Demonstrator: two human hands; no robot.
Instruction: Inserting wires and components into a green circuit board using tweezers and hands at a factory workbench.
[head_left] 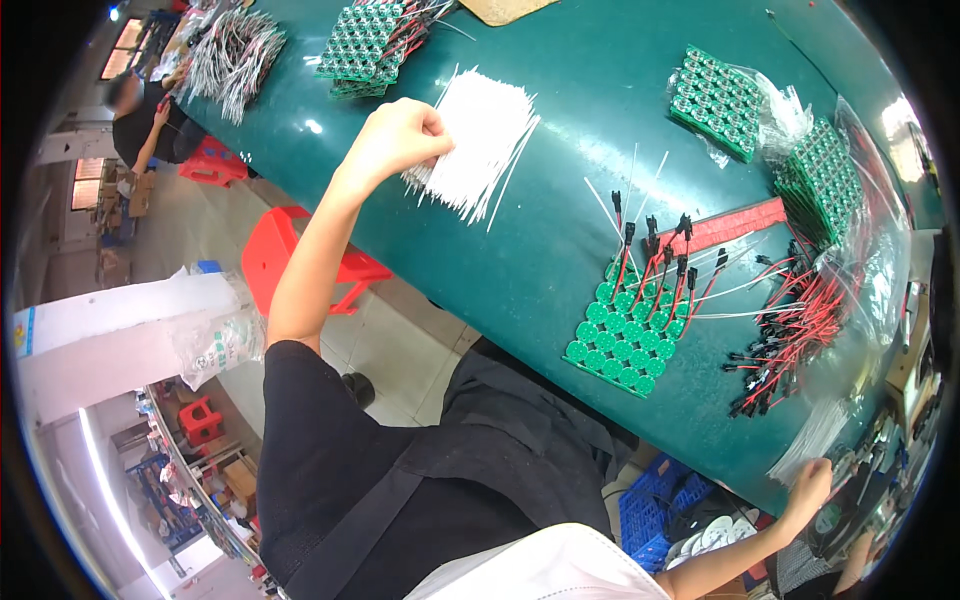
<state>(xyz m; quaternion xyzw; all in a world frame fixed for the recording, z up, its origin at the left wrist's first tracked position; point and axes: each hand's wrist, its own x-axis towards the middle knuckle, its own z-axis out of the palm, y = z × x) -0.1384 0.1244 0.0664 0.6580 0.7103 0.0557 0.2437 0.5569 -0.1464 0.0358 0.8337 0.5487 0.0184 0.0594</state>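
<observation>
The left hand (400, 140) has its fingers curled narrowly against the edge of a flat heap of thin white strands (485, 135), which spreads to its 3 o'clock; I cannot tell whether any strand is pinched. The right hand (811, 487) is bent in beside a smaller bundle of fine whitish strands (812, 438) at its 12 o'clock; its grip cannot be made out. At 5 o'clock from the heap lies a green panel of round circuit boards (622, 345), with red-and-black leads rising from its upper part. From the panel, a long red bar (725, 226) sits at 1 to 2 o'clock, and a tangled pile of red wires with black connectors (800, 322) at 3. All rest on a dark green tabletop (570, 270).
</observation>
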